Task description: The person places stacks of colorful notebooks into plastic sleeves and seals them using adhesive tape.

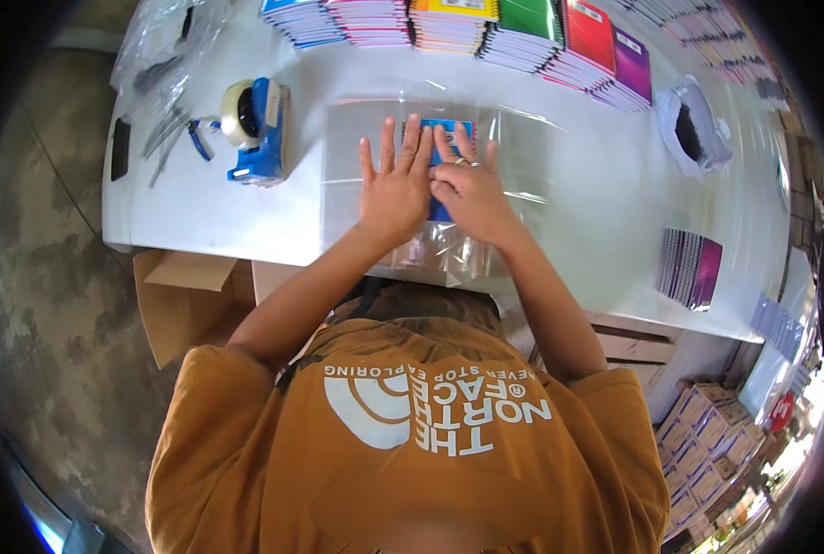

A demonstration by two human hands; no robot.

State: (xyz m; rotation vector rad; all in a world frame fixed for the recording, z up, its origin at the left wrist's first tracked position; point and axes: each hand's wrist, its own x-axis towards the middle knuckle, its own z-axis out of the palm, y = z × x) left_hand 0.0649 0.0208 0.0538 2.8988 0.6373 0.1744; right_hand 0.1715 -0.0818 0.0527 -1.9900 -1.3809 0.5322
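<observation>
A blue spiral notebook (440, 211) lies under clear plastic film (347, 175) on the white table, directly in front of me. My left hand (395, 192) is flat on the film over the notebook's left side, fingers stretched out and apart. Over the right side rests my right hand (475, 192), open, several fingers spread away from me and the thumb bent in toward the left hand. It wears a ring. Both hands hide much of the notebook's cover. The film reaches past the notebook on both sides and wrinkles near the table's front edge.
Left of the film stands a blue tape dispenser (262, 138), beside blue-handled pliers (199, 140). Stacked spiral notebooks (527, 23) line the far side. A white plastic bag (698, 125) and a purple notebook stack (689, 268) are at right. An open cardboard box (186, 305) sits below the table.
</observation>
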